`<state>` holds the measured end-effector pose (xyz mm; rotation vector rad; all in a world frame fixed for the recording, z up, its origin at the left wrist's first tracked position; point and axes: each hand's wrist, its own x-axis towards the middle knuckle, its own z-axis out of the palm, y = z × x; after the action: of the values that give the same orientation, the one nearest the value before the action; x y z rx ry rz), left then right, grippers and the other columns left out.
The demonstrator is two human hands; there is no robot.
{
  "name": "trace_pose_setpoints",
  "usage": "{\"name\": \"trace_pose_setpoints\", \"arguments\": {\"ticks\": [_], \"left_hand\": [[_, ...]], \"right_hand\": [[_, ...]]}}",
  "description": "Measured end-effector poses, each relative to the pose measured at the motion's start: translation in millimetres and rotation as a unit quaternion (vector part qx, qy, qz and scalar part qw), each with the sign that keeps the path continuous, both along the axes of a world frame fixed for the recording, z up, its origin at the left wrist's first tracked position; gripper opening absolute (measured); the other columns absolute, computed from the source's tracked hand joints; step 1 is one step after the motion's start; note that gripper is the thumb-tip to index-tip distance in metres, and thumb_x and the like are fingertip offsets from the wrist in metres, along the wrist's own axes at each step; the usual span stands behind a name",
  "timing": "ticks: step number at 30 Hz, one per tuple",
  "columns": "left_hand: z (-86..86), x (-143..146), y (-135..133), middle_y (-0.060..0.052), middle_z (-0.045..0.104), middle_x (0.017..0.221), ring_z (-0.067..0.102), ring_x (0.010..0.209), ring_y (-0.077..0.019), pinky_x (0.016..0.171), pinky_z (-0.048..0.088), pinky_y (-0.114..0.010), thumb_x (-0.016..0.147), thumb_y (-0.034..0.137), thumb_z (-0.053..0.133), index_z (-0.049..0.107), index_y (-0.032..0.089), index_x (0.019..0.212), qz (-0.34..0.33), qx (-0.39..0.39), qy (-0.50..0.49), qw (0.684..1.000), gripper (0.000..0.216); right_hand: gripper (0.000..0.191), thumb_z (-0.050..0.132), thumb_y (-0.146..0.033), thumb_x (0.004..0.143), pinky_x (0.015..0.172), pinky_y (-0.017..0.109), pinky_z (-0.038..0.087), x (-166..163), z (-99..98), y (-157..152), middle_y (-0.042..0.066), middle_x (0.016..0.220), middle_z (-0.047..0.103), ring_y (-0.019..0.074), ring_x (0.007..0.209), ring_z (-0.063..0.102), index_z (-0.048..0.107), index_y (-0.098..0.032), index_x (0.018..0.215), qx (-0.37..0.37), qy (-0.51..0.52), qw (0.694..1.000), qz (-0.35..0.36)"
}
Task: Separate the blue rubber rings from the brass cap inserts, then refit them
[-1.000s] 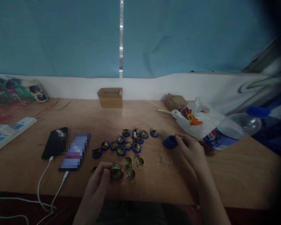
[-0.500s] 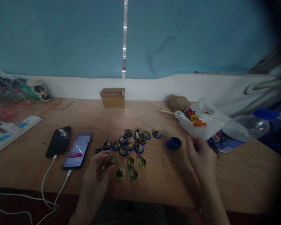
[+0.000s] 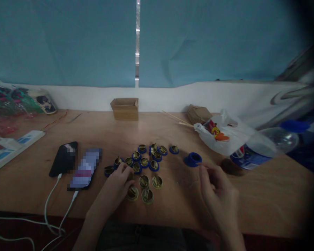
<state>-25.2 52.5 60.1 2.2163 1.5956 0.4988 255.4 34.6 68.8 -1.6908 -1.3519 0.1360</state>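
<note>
My left hand (image 3: 120, 181) is closed at the left edge of a cluster of round brass-coloured pieces, each with a bar across its hollow back. Its curled fingers mostly cover one round brass piece (image 3: 130, 175). Several pieces farther back, such as one piece (image 3: 154, 165), have blue rims; a few nearer ones, including a plain piece (image 3: 147, 196), show brass edges. My right hand (image 3: 219, 191) is curled, thumb and index finger together, beside a blue flared ring (image 3: 193, 159). Its fingertips come close to the ring; I cannot tell whether they touch it or what they hold.
Two phones, one dark (image 3: 64, 158) and one lit (image 3: 86, 169), lie left with white cables. A power strip (image 3: 28, 143) is beyond them. An open cardboard box (image 3: 125, 111) stands at the back. A plastic bag (image 3: 227, 139) and large bottle (image 3: 256, 151) lie right.
My left hand has moved forward and right, lowering the brass piece it held toward the cluster. My right hand has moved left and nearer, to the blue ring's side.
</note>
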Motion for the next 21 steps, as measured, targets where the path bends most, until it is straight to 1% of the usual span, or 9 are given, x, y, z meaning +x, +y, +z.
{"name": "trace_pose_setpoints", "arguments": {"ticks": [3,5,7,10,14,17,18,19,21], "left_hand": [[-0.7,-1,-1,-0.008,0.061,0.106,0.066,0.090,-0.0261,0.078,0.052,-0.039,0.088,0.011,0.056,0.059,0.018,0.097,0.007,-0.009,0.023,1.000,0.011],[-2.9,0,-1,-0.010,0.062,0.106,0.066,0.089,-0.0274,0.077,0.052,-0.040,0.087,0.012,0.057,0.060,0.017,0.097,0.014,-0.009,0.035,0.999,0.011],[-5.4,1,0,-0.010,0.063,0.105,0.065,0.089,-0.0287,0.077,0.052,-0.042,0.087,0.012,0.058,0.062,0.017,0.096,0.024,-0.004,0.044,0.999,0.011],[-7.7,3,0,-0.010,0.064,0.105,0.064,0.095,-0.0298,0.080,0.052,-0.042,0.087,0.013,0.059,0.063,0.017,0.095,0.037,0.008,0.048,0.998,0.010],[-6.2,5,-5,-0.009,0.064,0.109,0.060,0.105,-0.0279,0.089,0.050,-0.042,0.090,0.018,0.057,0.062,0.020,0.103,0.048,0.029,0.031,0.998,0.014],[-2.3,-3,-9,-0.008,0.063,0.114,0.058,0.109,-0.0263,0.093,0.049,-0.042,0.094,0.023,0.051,0.059,0.023,0.107,0.063,0.054,0.005,0.997,0.015],[-0.9,-8,-9,-0.007,0.063,0.114,0.059,0.109,-0.0261,0.094,0.048,-0.042,0.096,0.025,0.047,0.059,0.023,0.106,0.075,0.066,-0.006,0.995,0.016],[0.3,-14,-8,-0.007,0.064,0.111,0.059,0.108,-0.0264,0.094,0.049,-0.042,0.096,0.027,0.046,0.059,0.023,0.104,0.101,0.089,-0.029,0.990,0.016],[2.0,-29,-5,-0.010,0.064,0.109,0.059,0.108,-0.0304,0.095,0.047,-0.048,0.095,0.026,0.044,0.059,0.023,0.103,0.140,0.111,-0.036,0.983,0.018]], "right_hand": [[0.025,0.052,-0.043,0.093,0.048,0.024,0.041,-13,-2.3,-4,0.002,0.076,0.070,0.0176,0.061,0.064,0.065,-0.023,0.096,-0.022,0.000,0.999,0.040],[0.023,0.051,-0.040,0.094,0.046,0.023,0.041,-24,-3.2,-4,0.002,0.077,0.071,0.0165,0.059,0.063,0.065,-0.022,0.095,-0.019,-0.002,0.997,0.075],[0.020,0.051,-0.037,0.094,0.050,0.024,0.044,-34,-4.0,-4,0.002,0.079,0.071,0.0154,0.060,0.063,0.065,-0.021,0.093,0.001,-0.004,0.994,0.109],[0.019,0.050,-0.032,0.095,0.055,0.024,0.047,-43,-5.9,-4,0.003,0.082,0.072,0.0147,0.061,0.064,0.065,-0.021,0.092,0.019,-0.005,0.991,0.134],[0.018,0.050,-0.031,0.095,0.049,0.024,0.047,-45,-9.7,-8,0.003,0.082,0.073,0.0147,0.058,0.065,0.065,-0.021,0.092,0.017,0.001,0.991,0.136],[0.017,0.052,-0.031,0.094,0.051,0.024,0.049,-42,-13.5,-12,0.004,0.084,0.074,0.0163,0.063,0.068,0.066,-0.021,0.093,0.017,0.013,0.992,0.128],[0.016,0.053,-0.031,0.093,0.053,0.024,0.050,-41,-14.9,-14,0.004,0.085,0.074,0.0169,0.065,0.069,0.066,-0.021,0.093,0.019,0.018,0.993,0.119],[0.016,0.054,-0.031,0.093,0.055,0.025,0.051,-39,-16.4,-16,0.004,0.084,0.073,0.0173,0.067,0.069,0.066,-0.021,0.093,0.023,0.023,0.994,0.108],[0.015,0.054,-0.030,0.093,0.059,0.026,0.052,-36,-19.1,-18,0.005,0.085,0.073,0.0181,0.070,0.069,0.066,-0.021,0.092,0.036,0.035,0.995,0.087]]}}
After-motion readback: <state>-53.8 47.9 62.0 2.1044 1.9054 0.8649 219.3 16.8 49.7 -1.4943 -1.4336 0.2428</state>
